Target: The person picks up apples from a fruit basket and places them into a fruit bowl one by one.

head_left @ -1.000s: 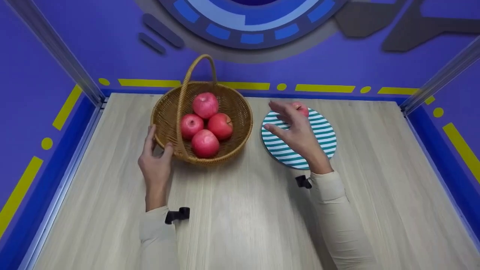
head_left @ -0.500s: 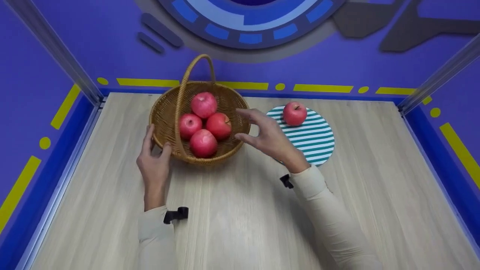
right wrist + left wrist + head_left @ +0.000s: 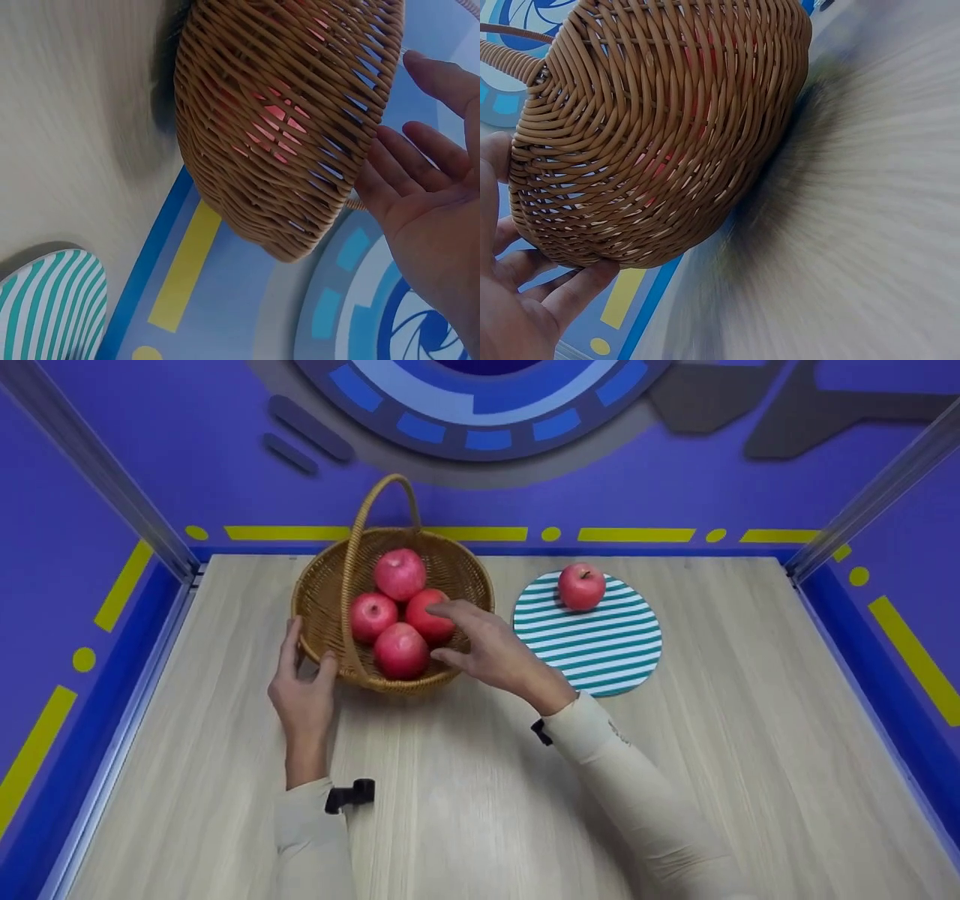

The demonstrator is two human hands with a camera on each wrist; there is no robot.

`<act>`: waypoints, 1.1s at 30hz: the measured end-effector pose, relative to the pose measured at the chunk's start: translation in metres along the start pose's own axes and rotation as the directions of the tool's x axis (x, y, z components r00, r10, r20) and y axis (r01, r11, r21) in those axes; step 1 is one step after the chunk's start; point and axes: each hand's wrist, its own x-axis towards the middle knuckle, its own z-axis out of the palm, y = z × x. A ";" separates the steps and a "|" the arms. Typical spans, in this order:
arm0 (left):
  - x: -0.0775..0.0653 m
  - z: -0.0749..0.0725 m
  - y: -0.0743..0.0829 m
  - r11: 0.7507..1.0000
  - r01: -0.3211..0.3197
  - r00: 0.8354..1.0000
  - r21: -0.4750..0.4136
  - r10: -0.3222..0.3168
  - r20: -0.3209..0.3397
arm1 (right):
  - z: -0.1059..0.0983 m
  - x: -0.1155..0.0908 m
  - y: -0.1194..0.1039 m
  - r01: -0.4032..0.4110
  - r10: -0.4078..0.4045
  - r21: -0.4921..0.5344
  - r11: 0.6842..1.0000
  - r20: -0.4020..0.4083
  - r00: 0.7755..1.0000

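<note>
A round wicker basket (image 3: 472,562) with a tall arched handle stands at the back left of the table, several red apples inside. The left hand (image 3: 304,697) holds its near left side, thumb and fingers spread along the rim; the left wrist view shows fingertips (image 3: 592,281) against the woven wall. Over the basket's right rim reaches the right hand (image 3: 487,652), thumb and fingers apart. Its fingers overlap the rightmost apple (image 3: 427,615) in the head view; whether they touch it I cannot tell. Another red apple (image 3: 581,586) rests on a round green-and-white striped mat (image 3: 600,652).
A pale wood-grain table (image 3: 450,810) extends in front of the basket and mat. Blue printed panels (image 3: 525,502) enclose the back and both sides, with metal posts at the corners.
The right hand has moved left from above the striped mat to over the basket, uncovering the apple on the mat. The left hand stays at the basket. The head view has shifted slightly.
</note>
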 end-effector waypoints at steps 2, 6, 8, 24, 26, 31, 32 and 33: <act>-0.001 0.000 0.002 1.000 0.000 1.000 -0.001 0.000 -0.001 | 0.001 0.004 -0.001 -0.004 0.005 -0.011 1.000 0.026 1.000; -0.001 0.000 0.003 1.000 0.001 1.000 0.001 -0.001 -0.004 | 0.003 0.012 0.000 0.018 -0.017 -0.012 1.000 0.084 0.996; -0.001 0.000 0.003 1.000 -0.003 1.000 -0.004 0.003 -0.005 | 0.005 0.017 0.002 0.033 -0.032 -0.009 0.999 0.109 0.994; -0.001 0.000 0.002 1.000 0.001 1.000 -0.018 0.000 0.010 | 0.023 0.044 0.008 -0.015 0.019 -0.023 1.000 0.211 0.977; 0.001 0.001 -0.002 1.000 -0.010 1.000 -0.027 0.010 0.011 | 0.026 0.046 0.010 -0.008 0.014 -0.029 1.000 0.217 0.976; 0.007 0.004 -0.022 0.997 -0.069 0.998 -0.034 0.069 0.012 | 0.036 0.050 0.016 0.001 0.009 -0.042 0.999 0.244 0.970; 0.008 0.004 -0.026 0.996 -0.079 0.997 -0.030 0.080 0.013 | 0.037 0.050 0.016 -0.001 0.012 -0.046 0.999 0.249 0.968; 0.009 0.004 -0.029 0.996 -0.087 0.996 -0.029 0.087 0.015 | 0.038 0.051 0.017 -0.001 0.014 -0.052 0.999 0.253 0.967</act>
